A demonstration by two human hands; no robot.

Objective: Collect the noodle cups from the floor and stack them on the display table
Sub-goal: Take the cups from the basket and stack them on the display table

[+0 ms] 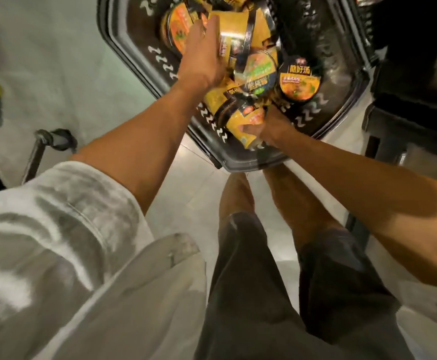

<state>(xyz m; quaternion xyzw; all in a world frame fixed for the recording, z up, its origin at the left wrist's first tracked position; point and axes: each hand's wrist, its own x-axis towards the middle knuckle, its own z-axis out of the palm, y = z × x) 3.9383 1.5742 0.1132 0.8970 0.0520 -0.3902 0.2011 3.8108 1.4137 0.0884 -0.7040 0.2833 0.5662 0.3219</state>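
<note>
Sleeve (pixel 56 229): pale grey cloth, loose and creased, nearest of all, on the left arm.
Shorts (pixel 277 281): dark, with bare legs going down to the pale floor (pixel 191 193) below.
Right hand (pixel 266 128): reaching down into the near end of the basket, fingers curled round the bottom of a yellow cup; the fingertips are partly hidden behind it.
Held cup (pixel 246 123): yellow with a dark band, lying tilted, its base toward the right hand and its top pointing up and left of it.
Basket (pixel 144 63): black plastic, with rows of white squiggle-shaped slots in its walls, standing on the floor; both hands are inside it.
Lid-up cup (pixel 299 79): just beyond the right hand and a little to its right, upright, dark round lid with orange print facing up.
Middle cup (pixel 256 71): between the two hands, tipped on its side, green and yellow lid showing.
Left hand (pixel 204 55): farther in, fingers nearly straight and laid flat against the side of a big yellow cup; I cannot tell whether the thumb wraps it.
Big cup (pixel 235 32): yellow, touching the left palm, on its right side.
Handle (pixel 248 40): a black strap crossing over the big cup.
Far cup (pixel 178 32): left of the left hand's fingers, orange lid, blurred.
Trolley wheel (pixel 56 139): well left of the left forearm, dark, on the floor.
</note>
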